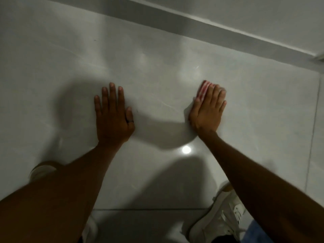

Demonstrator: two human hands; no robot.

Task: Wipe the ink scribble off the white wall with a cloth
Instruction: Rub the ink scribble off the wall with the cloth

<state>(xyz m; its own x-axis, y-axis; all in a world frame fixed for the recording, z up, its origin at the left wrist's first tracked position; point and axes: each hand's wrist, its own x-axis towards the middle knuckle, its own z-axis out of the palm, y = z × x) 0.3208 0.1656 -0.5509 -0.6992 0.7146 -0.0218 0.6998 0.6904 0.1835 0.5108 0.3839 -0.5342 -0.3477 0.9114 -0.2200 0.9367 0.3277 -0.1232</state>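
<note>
Here, left hand (112, 118) and right hand (207, 111) flat, straight-fingered, on white tile (157, 76), right atop striped cloth (203, 90), grout line (312, 137) well apart.

red-and-white striped cloth (204, 90), seemingly folded, lies pressed flat on the glossy white surface (157, 76).

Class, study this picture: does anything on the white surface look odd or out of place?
A small dark mark sits on the glossy white surface, just beside the thumb of the left hand. The striped cloth, pressed under the flat right hand, lies apart from it, so the mark is not yet wiped.
</note>
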